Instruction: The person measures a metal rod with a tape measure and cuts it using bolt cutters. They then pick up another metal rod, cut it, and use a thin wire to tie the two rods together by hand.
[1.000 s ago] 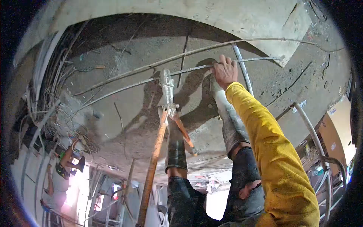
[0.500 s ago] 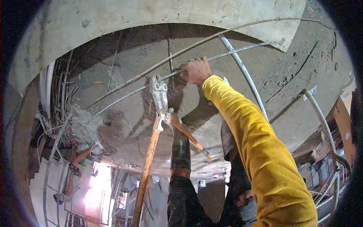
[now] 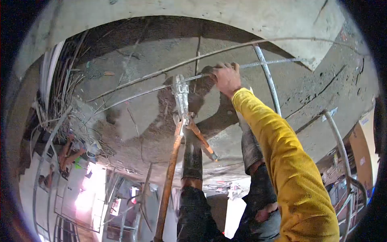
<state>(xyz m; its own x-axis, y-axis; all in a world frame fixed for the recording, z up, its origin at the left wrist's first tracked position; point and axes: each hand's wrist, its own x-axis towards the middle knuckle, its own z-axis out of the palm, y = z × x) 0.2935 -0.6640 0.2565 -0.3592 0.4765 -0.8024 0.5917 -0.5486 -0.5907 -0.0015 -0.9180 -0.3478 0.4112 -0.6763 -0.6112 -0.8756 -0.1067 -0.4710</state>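
The left hand is out of sight. The big cutters [image 3: 181, 101] look heavy, best held by their long orange handles [image 3: 173, 161]. Their mouth is at the thin, stiff-looking rod [image 3: 196, 77], which the right hand [image 3: 226, 78] grips further right.

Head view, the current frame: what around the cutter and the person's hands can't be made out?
All in the head view:
- Left hand: out of frame.
- Lower end of the long orange handle: cut off by the bottom edge.
- Part of the metal rod: covered by the right hand.
- Whether the blades bite the rod: hidden by the cutter head.
- Blue writing on the cardboard: too small.
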